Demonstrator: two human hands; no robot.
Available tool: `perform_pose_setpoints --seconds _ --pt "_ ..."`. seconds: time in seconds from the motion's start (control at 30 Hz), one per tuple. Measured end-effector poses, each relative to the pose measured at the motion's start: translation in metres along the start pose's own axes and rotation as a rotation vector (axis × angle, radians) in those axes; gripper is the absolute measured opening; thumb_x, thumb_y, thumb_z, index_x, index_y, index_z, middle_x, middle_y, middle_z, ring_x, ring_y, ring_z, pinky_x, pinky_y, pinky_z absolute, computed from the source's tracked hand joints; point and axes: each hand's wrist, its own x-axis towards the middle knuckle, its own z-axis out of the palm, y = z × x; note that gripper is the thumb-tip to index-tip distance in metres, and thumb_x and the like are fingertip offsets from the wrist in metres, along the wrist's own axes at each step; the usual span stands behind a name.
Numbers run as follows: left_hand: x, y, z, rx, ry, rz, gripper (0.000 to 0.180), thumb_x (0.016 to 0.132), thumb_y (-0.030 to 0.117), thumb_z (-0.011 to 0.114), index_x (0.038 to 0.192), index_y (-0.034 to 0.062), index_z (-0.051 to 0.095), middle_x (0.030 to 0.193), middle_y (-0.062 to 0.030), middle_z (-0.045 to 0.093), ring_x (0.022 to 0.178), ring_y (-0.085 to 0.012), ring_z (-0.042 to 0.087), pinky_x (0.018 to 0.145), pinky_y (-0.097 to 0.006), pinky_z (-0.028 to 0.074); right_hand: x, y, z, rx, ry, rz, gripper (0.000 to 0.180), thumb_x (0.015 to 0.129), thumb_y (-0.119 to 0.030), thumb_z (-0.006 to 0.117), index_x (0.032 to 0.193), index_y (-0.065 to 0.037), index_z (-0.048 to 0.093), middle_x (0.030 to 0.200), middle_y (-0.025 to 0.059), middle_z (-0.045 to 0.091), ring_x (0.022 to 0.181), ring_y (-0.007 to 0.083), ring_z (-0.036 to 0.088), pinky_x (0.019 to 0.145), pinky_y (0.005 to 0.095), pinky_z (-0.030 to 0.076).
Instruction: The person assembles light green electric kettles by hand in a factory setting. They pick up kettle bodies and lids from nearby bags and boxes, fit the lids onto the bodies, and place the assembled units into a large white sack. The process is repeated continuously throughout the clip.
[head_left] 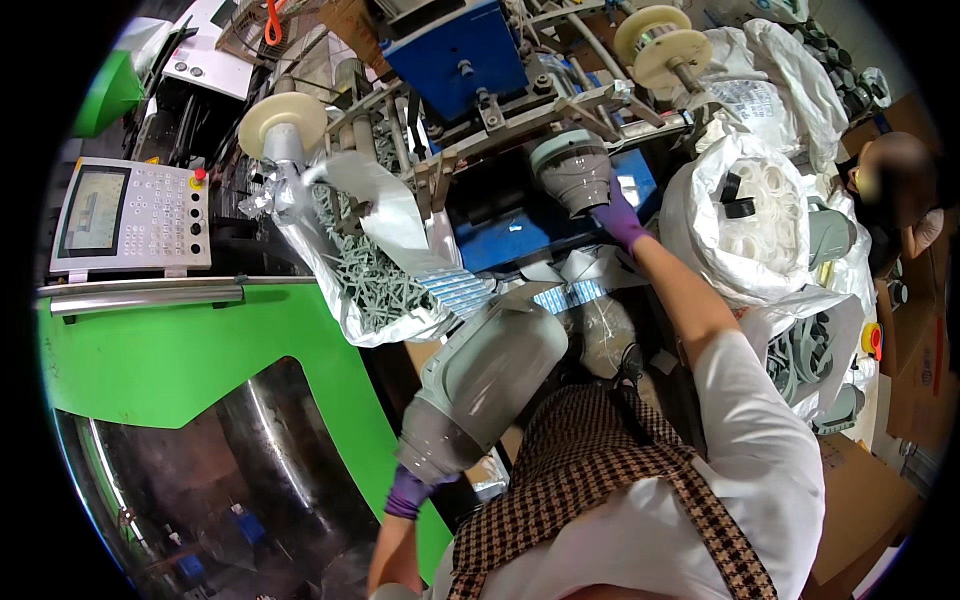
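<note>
My left hand (pixel 410 490), in a purple glove, holds a long grey see-through plastic container (pixel 500 365) by its narrower end. Its rounded end points away toward the upper right; some of my fingers are hidden by it. My right hand (pixel 622 218), also gloved in purple, reaches forward and grips the ribbed lower end of a second grey see-through plastic container (pixel 570 168). That one sits at the machine's metal frame (pixel 490 125), above a blue plate (pixel 520 240). Between the two containers hangs a strip of blue-and-white labels (pixel 460 290).
A white sack of grey plastic scraps (pixel 375 285) stands left of centre. On the right is a sack of clear rings (pixel 750 215). Cream reels (pixel 283 125) flank the blue machine box (pixel 460 60). A control panel (pixel 130 215) tops the green machine (pixel 200 350). Another person (pixel 895 200) is at far right.
</note>
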Motion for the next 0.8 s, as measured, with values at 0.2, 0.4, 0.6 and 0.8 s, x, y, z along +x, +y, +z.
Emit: perform_pose_setpoints --seconds 0.2,0.4,0.6,0.8 --pt "0.023 0.097 0.035 -0.294 0.218 -0.287 0.061 0.090 0.030 0.069 0.141 0.0056 0.046 0.138 -0.0140 0.054 0.121 -0.0291 0.055 0.103 -0.043 0.043 -0.065 0.002 0.009 -0.267 0.125 0.227 0.073 0.088 -0.015 0.060 0.154 -0.013 0.029 0.132 0.0226 0.058 0.117 0.0405 0.058 0.097 0.0412 0.047" --pt "0.100 0.081 0.046 0.159 0.487 0.181 0.049 0.098 0.024 0.054 0.143 0.0068 0.045 0.138 -0.0159 0.055 0.122 -0.0316 0.056 0.103 -0.049 0.043 -0.328 0.017 -0.135 0.560 0.112 0.277 0.051 0.101 -0.015 0.048 0.149 -0.003 0.039 0.134 0.0103 0.058 0.119 0.0203 0.056 0.104 0.0329 0.045" --pt "0.273 0.117 0.063 -0.513 0.780 0.291 0.086 0.083 0.003 0.060 0.157 0.0110 0.017 0.159 -0.0227 0.020 0.145 -0.0386 0.027 0.119 -0.042 0.027 -0.341 -0.055 -0.206 -0.109 -0.154 0.398 0.062 0.086 -0.015 0.061 0.146 -0.005 0.047 0.118 0.0156 0.067 0.097 0.0154 0.066 0.085 0.0299 0.052" --pt "0.375 0.140 0.101 -0.014 0.651 0.370 0.080 0.075 -0.004 0.053 0.151 0.0146 0.036 0.160 -0.0303 0.004 0.147 -0.0522 0.009 0.121 -0.051 0.015 -0.355 -0.118 -0.209 -0.391 -0.198 0.352 0.069 0.084 -0.031 0.064 0.147 -0.008 0.044 0.097 0.0248 0.070 0.080 0.0334 0.070 0.079 0.0387 0.053"
